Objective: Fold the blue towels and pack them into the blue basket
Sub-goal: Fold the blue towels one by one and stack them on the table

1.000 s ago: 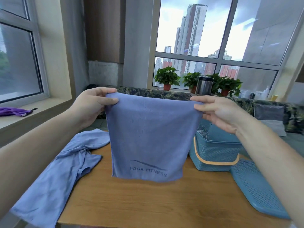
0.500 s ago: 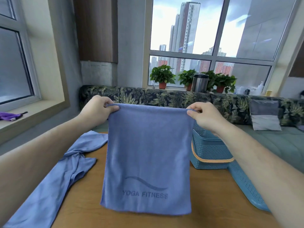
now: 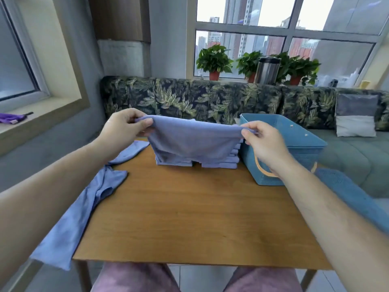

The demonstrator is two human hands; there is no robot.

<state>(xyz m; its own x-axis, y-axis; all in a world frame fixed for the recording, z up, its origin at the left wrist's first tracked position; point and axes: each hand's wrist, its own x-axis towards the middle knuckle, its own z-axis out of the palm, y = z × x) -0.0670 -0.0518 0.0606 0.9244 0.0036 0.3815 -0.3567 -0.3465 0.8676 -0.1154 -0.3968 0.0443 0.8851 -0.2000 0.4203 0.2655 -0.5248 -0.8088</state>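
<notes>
I hold a blue towel [image 3: 195, 140] stretched between both hands above the far part of the wooden table [image 3: 189, 218]. My left hand [image 3: 124, 131] pinches its left top corner and my right hand [image 3: 263, 142] pinches its right top corner. The towel sags in the middle and hangs over a stack of folded blue towels [image 3: 219, 163], hiding most of it. The blue basket [image 3: 294, 140] stands open at the table's right, just behind my right hand. A loose, crumpled blue towel [image 3: 84, 205] lies along the table's left edge and hangs off it.
The basket's blue lid [image 3: 353, 194] lies at the table's right edge. A leaf-patterned sofa [image 3: 189, 98] with a grey cushion [image 3: 355, 116] runs behind the table. Potted plants [image 3: 214, 60] and a steel pot [image 3: 267, 70] stand on the window sill. A purple cloth [image 3: 12, 118] lies on the left sill.
The towel hung full length in front of me before; now it is lowered and carried forward, draped over the folded stack. My view has tilted down and both hands have moved away from me.
</notes>
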